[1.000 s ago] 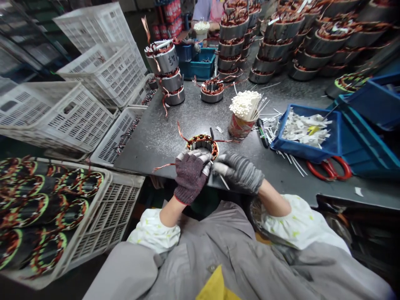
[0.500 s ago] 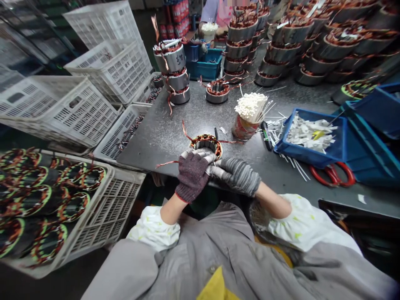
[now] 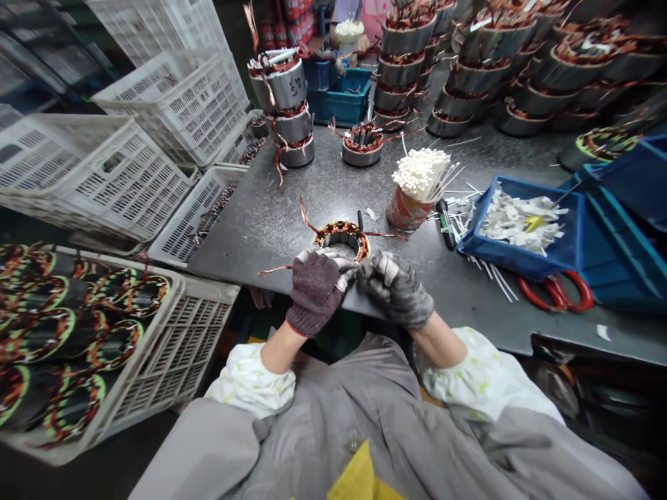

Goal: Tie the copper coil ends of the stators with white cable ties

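Observation:
A motor stator with copper windings and a yellow-green rim lies on the dark table near its front edge. Copper leads stick out from it to both sides. My left hand, in a dark maroon knitted glove, grips the near side of the stator, its fingertips over the rim. Just right of the stator is my right hand in a grey striped glove, a little blurred. Its fingers are curled together in a pinch close to the near right rim; what they hold, if anything, is hidden.
A cup of white sticks, a marker pen, a blue bin of white scraps and red-handled scissors are to the right. Stacked stators stand behind. A crate of stators sits at left.
My right hand has turned and drawn its fingers from stretched out into a pinch, slightly off the left hand. The left hand stays on the stator. The camera view has shifted slightly.

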`<state>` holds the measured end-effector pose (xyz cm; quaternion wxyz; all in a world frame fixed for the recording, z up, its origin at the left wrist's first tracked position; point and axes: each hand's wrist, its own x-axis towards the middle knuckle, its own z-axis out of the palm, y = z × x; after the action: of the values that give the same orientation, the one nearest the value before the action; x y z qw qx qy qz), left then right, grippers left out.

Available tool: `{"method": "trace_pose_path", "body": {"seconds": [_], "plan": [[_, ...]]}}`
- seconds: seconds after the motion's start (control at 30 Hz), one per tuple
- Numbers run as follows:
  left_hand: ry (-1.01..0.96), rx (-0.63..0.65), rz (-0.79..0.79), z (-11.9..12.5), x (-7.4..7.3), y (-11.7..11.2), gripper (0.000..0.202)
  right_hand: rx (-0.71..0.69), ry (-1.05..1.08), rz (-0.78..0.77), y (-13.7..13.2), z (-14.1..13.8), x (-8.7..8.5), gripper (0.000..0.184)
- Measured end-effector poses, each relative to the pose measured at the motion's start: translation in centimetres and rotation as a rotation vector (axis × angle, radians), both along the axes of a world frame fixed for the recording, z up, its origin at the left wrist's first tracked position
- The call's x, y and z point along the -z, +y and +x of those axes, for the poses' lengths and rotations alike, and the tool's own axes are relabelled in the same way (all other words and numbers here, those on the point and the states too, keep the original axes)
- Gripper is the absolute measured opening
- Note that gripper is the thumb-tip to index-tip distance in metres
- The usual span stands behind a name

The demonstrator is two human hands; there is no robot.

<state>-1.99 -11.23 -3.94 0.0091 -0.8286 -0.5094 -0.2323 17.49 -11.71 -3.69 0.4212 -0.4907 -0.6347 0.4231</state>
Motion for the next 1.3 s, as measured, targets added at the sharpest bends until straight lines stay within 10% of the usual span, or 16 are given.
{"method": "trace_pose_path", "body": {"seconds": [0.33, 0.5, 0.73, 1.0, 1.3], "plan": [[-0.105, 0.179, 0.009, 1.1, -0.5, -1.2, 0.021, 0.045, 0.246, -0.209, 2.7, 0.6, -2.7, 0.030], [-0.127, 0.014, 0.089, 0.1, -1.0, -2.8, 0.025, 0.162, 0.029, 0.175, -0.1, 1.7, -0.9, 0.026], [0.177, 0.226, -0.077, -1.7, -4.0, 0.2, 0.021, -0.070, -0.296, 0.244, 1.4, 0.6, 1.0, 0.030], [0.160, 0.727, -0.049, -2.1, -4.5, 4.9, 0.022, -0.588, 0.046, 0.187, 8.8, 2.7, 1.5, 0.023], [0.109, 0.295, 0.192, -1.6, -1.6, -0.3, 0.034, -0.181, 0.097, 0.201, 8.1, 3.2, 2.0, 0.033]]}}
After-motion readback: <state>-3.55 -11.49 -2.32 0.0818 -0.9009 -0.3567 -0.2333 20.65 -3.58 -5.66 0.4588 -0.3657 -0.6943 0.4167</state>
